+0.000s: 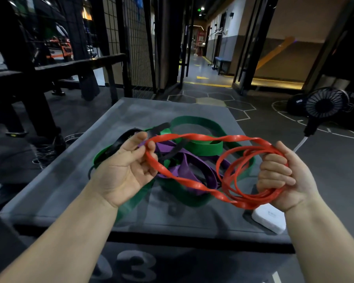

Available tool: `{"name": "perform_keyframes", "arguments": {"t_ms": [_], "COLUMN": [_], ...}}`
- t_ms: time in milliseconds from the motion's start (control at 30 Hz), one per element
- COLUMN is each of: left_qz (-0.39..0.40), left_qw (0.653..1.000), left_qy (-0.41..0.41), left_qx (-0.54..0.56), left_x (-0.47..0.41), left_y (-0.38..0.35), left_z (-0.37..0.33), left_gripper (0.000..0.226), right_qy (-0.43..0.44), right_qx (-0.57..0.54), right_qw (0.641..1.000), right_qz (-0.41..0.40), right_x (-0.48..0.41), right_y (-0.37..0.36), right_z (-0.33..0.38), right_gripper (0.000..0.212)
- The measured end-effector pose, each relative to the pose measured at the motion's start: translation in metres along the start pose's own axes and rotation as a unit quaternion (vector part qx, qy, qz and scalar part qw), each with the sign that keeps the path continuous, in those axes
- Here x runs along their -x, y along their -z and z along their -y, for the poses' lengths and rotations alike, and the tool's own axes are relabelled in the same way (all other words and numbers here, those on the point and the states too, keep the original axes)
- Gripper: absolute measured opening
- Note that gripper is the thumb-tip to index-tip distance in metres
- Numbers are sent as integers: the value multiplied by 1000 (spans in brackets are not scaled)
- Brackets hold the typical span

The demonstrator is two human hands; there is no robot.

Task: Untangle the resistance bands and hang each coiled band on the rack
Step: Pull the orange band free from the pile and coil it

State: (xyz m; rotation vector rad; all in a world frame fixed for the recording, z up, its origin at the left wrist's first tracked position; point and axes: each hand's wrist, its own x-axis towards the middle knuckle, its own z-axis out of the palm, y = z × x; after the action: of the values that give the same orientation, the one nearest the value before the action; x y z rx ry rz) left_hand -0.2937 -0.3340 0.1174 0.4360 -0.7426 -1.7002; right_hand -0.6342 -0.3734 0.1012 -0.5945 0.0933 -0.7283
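Observation:
A thin red resistance band point(200, 137) stretches between both hands above a grey padded box point(70, 180). My left hand point(125, 170) pinches its twisted left loop between thumb and fingers. My right hand point(282, 176) grips several coiled turns of the same band at the right. Below them on the box lies a tangle: a wide green band point(204, 148), a purple band point(184, 170) and a black band point(121, 141), wound through one another.
A white flat device point(270, 219) sits on the box's right front corner. A black fan point(323, 105) stands on the floor to the right. Dark metal frames point(39, 78) and a wire mesh panel point(135, 37) rise at the left and behind. A corridor opens straight ahead.

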Motion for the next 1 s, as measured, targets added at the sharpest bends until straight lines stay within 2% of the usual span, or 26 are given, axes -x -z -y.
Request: {"name": "perform_keyframes", "arguments": {"t_ms": [133, 200, 267, 333, 400, 533, 567, 600, 667, 700, 733, 800, 867, 933, 1000], "left_qz": [-32, -29, -8, 2, -12, -45, -48, -50, -43, -40, -42, -47, -56, -88, -132], "left_qw": [990, 973, 931, 859, 796, 751, 757, 802, 921, 956, 974, 989, 993, 988, 971], "left_qy": [-1, -11, -31, -58, -70, -87, -86, -77, -31, -21, -21, -18, -19, -33, -47], "left_qx": [-134, -230, -364, -509, -601, -653, -647, -591, -386, -290, -224, -139, -101, -122, -196], "left_x": [1, 4, 6, 7, 7, 6, 5, 5, 4, 4, 4, 3, 3, 3, 2], "left_y": [-2, -1, 4, 7, 7, 6, 6, 6, 1, -2, -5, -9, -12, -14, -15], "left_z": [1, 0, -3, -5, -4, -2, -3, -2, 2, 3, 5, 7, 9, 12, 15], "left_gripper": [40, 40, 49, 57, 49, 19, 15, 14, 12, 14, 13, 15, 18, 20, 29], "right_qy": [5, 6, 7, 10, 13, 15, 13, 10, 5, 3, 2, -5, -10, -15, -25], "right_qx": [-12, -15, -18, -19, -24, -24, -24, -27, -30, -29, -27, -24, -17, -8, 4], "right_qw": [999, 999, 999, 999, 999, 999, 999, 999, 999, 999, 999, 999, 999, 999, 999], "right_qz": [-33, -43, -42, -40, -38, -42, -43, -40, -32, -30, -29, -28, -28, -29, -26], "right_x": [1, 2, 2, 4, 6, 8, 8, 8, 8, 7, 6, 4, 2, 0, -2], "right_y": [5, 6, 5, 4, 3, 3, 4, 4, 4, 4, 4, 5, 5, 4, 1], "right_z": [0, 0, -1, 0, 2, 3, 3, 3, 3, 3, 2, 0, -1, -2, -4], "right_gripper": [64, 63, 64, 66, 68, 65, 65, 65, 67, 69, 69, 68, 66, 65, 67]}}
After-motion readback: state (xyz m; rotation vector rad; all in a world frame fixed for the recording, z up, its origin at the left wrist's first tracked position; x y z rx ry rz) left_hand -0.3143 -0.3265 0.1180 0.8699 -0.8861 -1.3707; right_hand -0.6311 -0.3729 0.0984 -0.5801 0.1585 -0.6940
